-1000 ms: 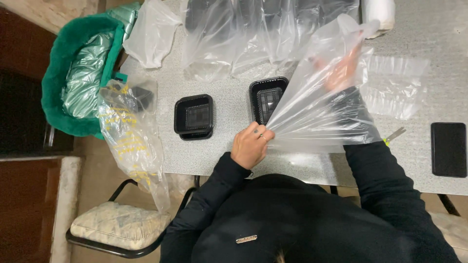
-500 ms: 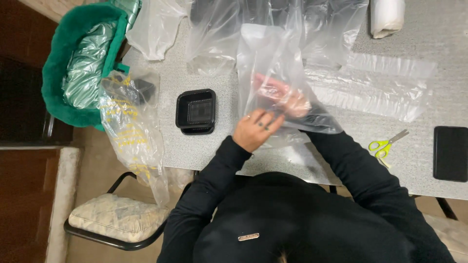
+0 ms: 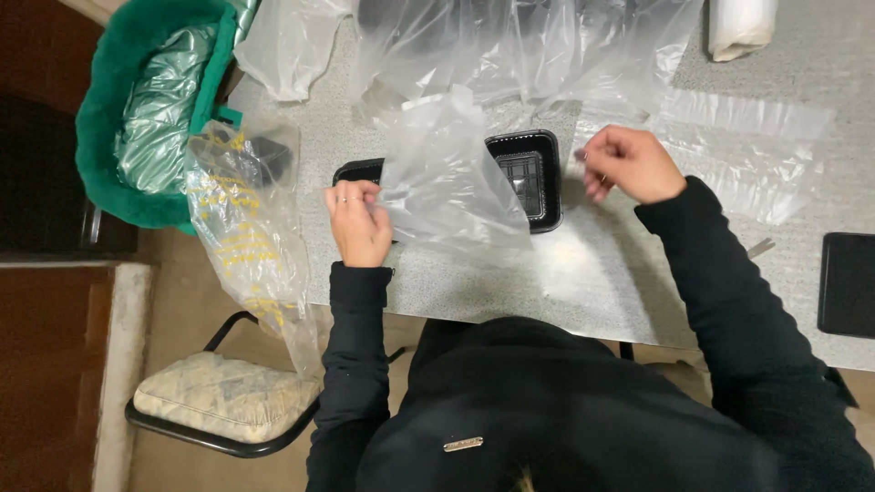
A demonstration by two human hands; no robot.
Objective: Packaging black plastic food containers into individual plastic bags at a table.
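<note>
My left hand [image 3: 357, 221] pinches the edge of a clear plastic bag [image 3: 451, 178] and holds it up over the grey table [image 3: 592, 273]. The bag drapes across two black plastic trays: one [image 3: 529, 173] shows to the right of it, the other [image 3: 358, 170] is mostly hidden behind the bag and my left hand. My right hand [image 3: 627, 164] hovers just right of the visible tray, fingers curled loosely, holding nothing that I can make out.
More clear bags [image 3: 510, 46] lie piled at the table's far side, and a flat one [image 3: 747, 155] lies at the right. A printed bag [image 3: 246, 219] hangs off the left edge beside a green basket [image 3: 118, 118]. A black slab [image 3: 848, 284] lies far right; a chair [image 3: 219, 401] stands below.
My right hand has come out of the bag and moved right. The left hand has shifted left with the bag, uncovering a black tray. The scissors are no longer visible.
</note>
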